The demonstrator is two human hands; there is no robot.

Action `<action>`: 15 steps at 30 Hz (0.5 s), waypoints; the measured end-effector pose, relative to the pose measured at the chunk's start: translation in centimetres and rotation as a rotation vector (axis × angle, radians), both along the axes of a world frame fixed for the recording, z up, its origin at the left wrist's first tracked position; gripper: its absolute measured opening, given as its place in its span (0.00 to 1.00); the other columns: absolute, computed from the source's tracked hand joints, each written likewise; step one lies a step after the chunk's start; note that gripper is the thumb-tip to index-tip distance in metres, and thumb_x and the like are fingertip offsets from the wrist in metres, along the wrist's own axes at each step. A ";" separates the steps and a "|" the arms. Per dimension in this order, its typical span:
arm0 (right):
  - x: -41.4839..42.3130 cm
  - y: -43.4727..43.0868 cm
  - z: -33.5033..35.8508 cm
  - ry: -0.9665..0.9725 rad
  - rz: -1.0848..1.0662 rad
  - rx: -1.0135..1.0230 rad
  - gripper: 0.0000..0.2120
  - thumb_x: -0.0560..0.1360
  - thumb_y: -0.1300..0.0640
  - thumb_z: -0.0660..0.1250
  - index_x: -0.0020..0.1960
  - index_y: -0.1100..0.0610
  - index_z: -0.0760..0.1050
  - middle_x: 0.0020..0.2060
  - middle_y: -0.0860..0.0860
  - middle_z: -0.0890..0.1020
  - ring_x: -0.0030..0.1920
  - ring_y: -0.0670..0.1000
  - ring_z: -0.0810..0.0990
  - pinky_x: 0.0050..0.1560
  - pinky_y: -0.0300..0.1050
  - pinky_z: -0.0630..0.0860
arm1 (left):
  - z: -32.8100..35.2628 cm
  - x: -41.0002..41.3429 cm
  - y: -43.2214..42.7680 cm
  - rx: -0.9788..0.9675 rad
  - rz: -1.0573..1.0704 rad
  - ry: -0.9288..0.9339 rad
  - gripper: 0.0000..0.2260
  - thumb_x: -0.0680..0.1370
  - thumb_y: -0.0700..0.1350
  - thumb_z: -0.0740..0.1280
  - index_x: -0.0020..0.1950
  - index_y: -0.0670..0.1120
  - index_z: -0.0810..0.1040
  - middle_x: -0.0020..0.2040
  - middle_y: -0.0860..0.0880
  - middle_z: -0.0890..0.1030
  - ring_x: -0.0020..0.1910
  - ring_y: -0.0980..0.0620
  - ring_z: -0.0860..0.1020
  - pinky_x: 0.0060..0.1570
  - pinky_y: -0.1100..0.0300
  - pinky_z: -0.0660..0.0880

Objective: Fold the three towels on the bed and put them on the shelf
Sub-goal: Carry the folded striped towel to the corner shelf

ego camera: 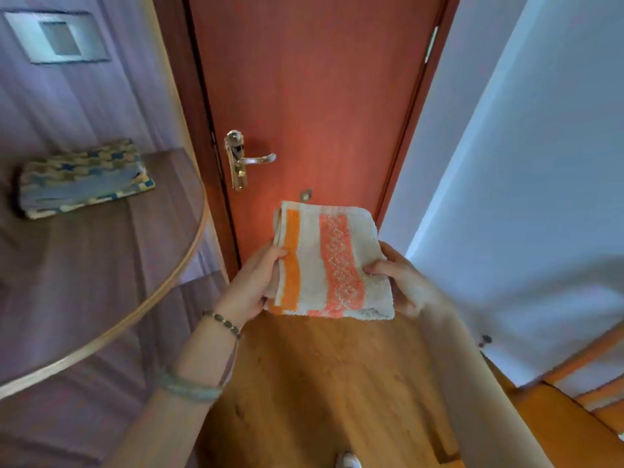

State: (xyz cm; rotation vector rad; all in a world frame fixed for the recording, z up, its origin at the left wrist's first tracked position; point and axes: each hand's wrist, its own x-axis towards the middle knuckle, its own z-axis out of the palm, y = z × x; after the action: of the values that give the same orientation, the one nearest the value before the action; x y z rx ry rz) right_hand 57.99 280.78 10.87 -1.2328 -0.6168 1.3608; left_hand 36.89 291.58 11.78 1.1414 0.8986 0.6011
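Observation:
A folded white towel with orange and coral stripes [332, 261] is held flat in front of me, above the wooden floor. My left hand [256, 282] grips its left edge and my right hand [405, 285] grips its right edge. To the left stands a rounded brown shelf [101, 265] with a light rim. A folded blue and yellow patterned towel [81, 177] lies on its back part, near the wall. The striped towel is to the right of the shelf's rim and not touching it.
A red-brown door [320, 96] with a metal handle [250, 160] stands shut straight ahead. A white wall [540, 163] runs along the right. Lower shelf boards [84, 417] show under the rounded shelf. An orange piece of furniture [567, 430] is at bottom right.

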 end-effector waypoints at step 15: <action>-3.2 19.1 3.8 -0.025 0.660 0.050 0.32 0.63 0.65 0.69 0.66 0.55 0.68 0.59 0.58 0.78 0.58 0.58 0.79 0.51 0.53 0.78 | 2.7 -4.5 3.2 -0.101 0.860 0.026 0.11 0.79 0.46 0.62 0.54 0.42 0.79 0.40 0.46 0.85 0.34 0.50 0.83 0.37 0.58 0.80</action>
State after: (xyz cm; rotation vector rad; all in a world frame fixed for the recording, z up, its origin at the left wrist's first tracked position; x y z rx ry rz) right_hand 54.74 299.87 14.65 -1.0429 -1.1341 1.8530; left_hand 32.34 294.82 14.45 0.6317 1.4286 1.2164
